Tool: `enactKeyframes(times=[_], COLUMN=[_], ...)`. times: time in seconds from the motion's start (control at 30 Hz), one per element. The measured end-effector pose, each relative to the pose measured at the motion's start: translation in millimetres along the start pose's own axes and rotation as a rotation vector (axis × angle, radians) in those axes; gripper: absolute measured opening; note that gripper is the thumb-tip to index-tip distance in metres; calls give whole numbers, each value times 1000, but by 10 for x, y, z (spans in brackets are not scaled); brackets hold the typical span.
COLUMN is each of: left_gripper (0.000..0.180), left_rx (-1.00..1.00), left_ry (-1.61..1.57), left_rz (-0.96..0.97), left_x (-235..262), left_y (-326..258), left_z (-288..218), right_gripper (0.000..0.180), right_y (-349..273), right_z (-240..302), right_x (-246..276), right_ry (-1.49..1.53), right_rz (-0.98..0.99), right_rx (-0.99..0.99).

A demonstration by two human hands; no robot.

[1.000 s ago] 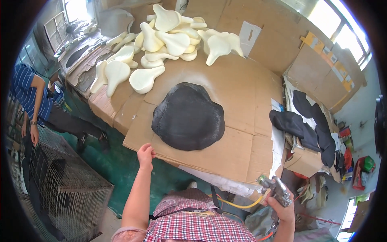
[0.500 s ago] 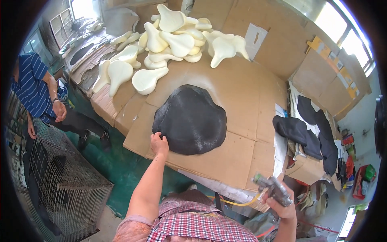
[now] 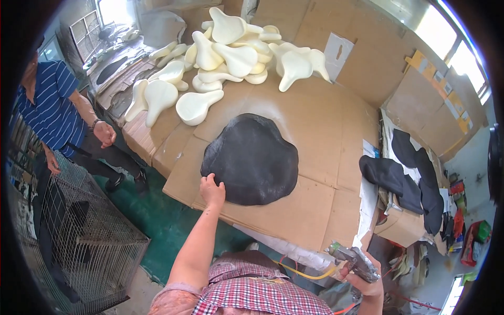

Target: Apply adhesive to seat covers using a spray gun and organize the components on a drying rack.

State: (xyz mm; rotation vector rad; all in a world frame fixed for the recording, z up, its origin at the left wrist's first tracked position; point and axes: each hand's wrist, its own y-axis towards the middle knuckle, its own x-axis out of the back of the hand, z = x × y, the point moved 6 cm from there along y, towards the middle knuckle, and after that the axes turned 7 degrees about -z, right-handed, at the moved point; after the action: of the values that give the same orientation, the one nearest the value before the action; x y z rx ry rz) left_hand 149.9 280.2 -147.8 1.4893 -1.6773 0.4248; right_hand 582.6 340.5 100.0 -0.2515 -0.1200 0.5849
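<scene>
A rounded black sheet (image 3: pixel 251 159) with pale, powdery marks lies flat on the cardboard-covered table. My left hand (image 3: pixel 212 191) is at its near left edge, fingers curled in, gripping the rim. At the lower right, away from the sheet, my right hand (image 3: pixel 368 278) is wrapped round a grey metal spray gun (image 3: pixel 357 261) with a green part on one end. The gun is held beyond the table's near edge. Many cream foam saddle pads (image 3: pixel 239 59) are heaped at the far side of the table.
Black cut pieces (image 3: pixel 401 184) lie over a cardboard box (image 3: pixel 401 226) on the right. A yellow hose (image 3: pixel 307 274) runs below the table edge. At the left, another person (image 3: pixel 55 105) in a striped shirt stands by a wire-mesh cage (image 3: pixel 94 236). Upright cardboard (image 3: pixel 367 58) lines the back.
The view has shifted slightly, so the table sits a little lower and to the right. My left hand stays at the sheet's edge. The other person has leaned nearer, one hand farther right.
</scene>
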Motion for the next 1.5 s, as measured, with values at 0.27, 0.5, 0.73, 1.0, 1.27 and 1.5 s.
enactKeyframes(times=[0.27,0.5,0.73,1.0,1.27,1.5], left_gripper=[21,33,61,37,6,17], left_rx=[23,543,781,471,355,455], left_ry=[-71,-620,-981,-2065,-1797,-1829], left_rz=[83,215,491,513,-58,-196], left_x=[-38,-195,-648,1107,2407,2588], left_y=[41,126,-259,869,2213,2840], left_z=[-223,70,-426,-1358,210,1307], right_gripper=[58,58,30,31,59,63], right_y=[163,80,609,696,-4,-388], right_z=[-26,-48,247,399,-29,-97], right_x=[207,143,-720,-1099,-32,-96], right_ry=[133,-15,-147,-179,66,68], right_rz=[-207,-25,342,462,-135,-6], right_rx=[194,76,202,303,132,34])
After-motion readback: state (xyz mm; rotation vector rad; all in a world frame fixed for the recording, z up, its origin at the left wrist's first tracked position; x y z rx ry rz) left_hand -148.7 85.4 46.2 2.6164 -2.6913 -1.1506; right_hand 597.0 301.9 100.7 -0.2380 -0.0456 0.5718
